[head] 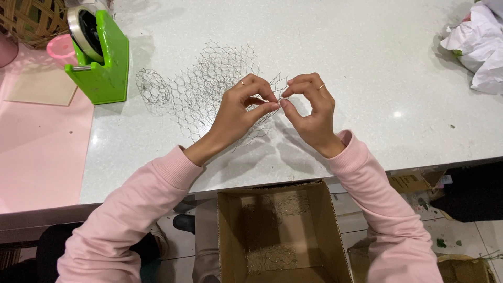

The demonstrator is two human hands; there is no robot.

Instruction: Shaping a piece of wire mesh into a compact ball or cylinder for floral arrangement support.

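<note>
Bright overhead light, soft shadows, sharp.

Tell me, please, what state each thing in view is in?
Wire mesh: flat on the table, edge pinched by both hands.
Left hand: pinching the mesh.
Right hand: pinching the mesh.
Cardboard box: open, mesh pieces inside.
Tape dispenser: upright, loaded.

A white speckled desk (335,36) carries a loose sheet of hexagonal wire mesh (204,89) near its middle. At the upper left stands a green tape dispenser (105,57), just beside a pink mat (36,152) that covers the desk's left end. Crumpled white paper (479,47) lies at the far right edge.
</note>
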